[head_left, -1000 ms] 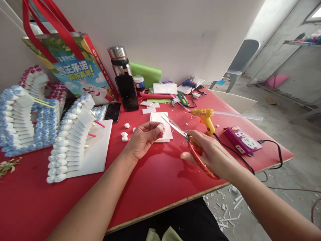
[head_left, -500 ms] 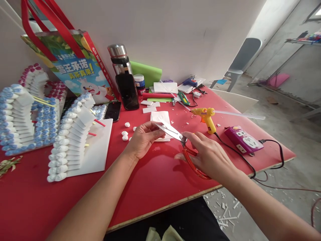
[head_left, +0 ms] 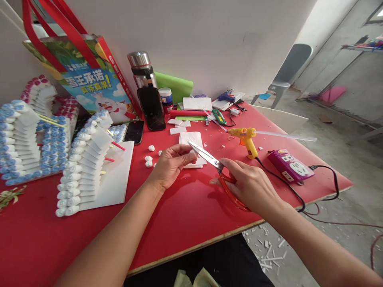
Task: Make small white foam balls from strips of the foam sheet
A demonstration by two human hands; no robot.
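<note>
My right hand (head_left: 249, 185) grips red-handled scissors (head_left: 220, 173), whose closed blades point up and left toward my left hand. My left hand (head_left: 172, 163) is curled in a pinch over the red table (head_left: 185, 215); a small white piece shows at its fingertips, mostly hidden. Just behind the fingers lies a stack of white foam squares (head_left: 191, 140). Three small white balls (head_left: 149, 158) sit on the table left of my left hand.
A yellow glue gun (head_left: 247, 139) and a purple power strip (head_left: 290, 166) with a black cord lie to the right. White and blue foam models (head_left: 86, 163) stand at left, beside a printed bag (head_left: 86, 79), a flask (head_left: 143, 71) and phones (head_left: 134, 131).
My right hand drew the scissors closer to my left hand and the blades closed. My left hand lowered slightly and curled more over the white piece.
</note>
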